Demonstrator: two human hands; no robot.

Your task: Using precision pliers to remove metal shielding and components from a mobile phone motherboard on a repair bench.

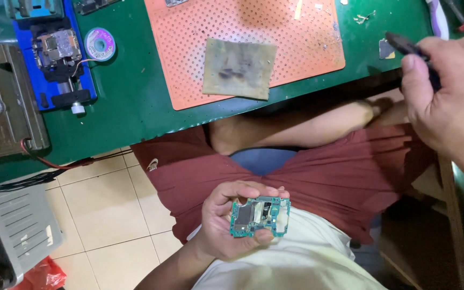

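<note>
Left hand (226, 223): closed around a small green circuit board (259, 216), thumb along the bottom edge, fingertips curled over the top, held low over the lap, well clear of the bench.
Right hand (449, 102): clamped on a dark slim tool (410, 49), only the tip end showing past the thumb; kind of tool not clear.
Board position: face up, in mid-air above the red shorts (318, 177) and pale shirt (296, 252), nothing rigid beneath.
Drop risk: likely if the pinch loosens; tiled floor (103, 209) to the left of the knee, hard landing for bare components.
Grip risk: pressure from fingertips on the populated face, possible bending or smudging of small parts.
Tool risk: pointed end near the bench corner, well apart from the board; possible slip across the board if brought in with no support under it.
Bench edge: green table (130, 107) ends just above the knees, slanting across the view.
Open room on bench: orange perforated mat (307, 37) with a stained square cloth (238, 68) on it, bare mat to the right of the cloth.
Crowded side: blue holding jig (60, 53), solder-wick spool (100, 44) and grey machine (1, 102) at far left.
Snag hazard: red and black cables (55, 164) hanging off the left edge.
Right edge: wooden piece beside the forearm, narrow passage there.
</note>
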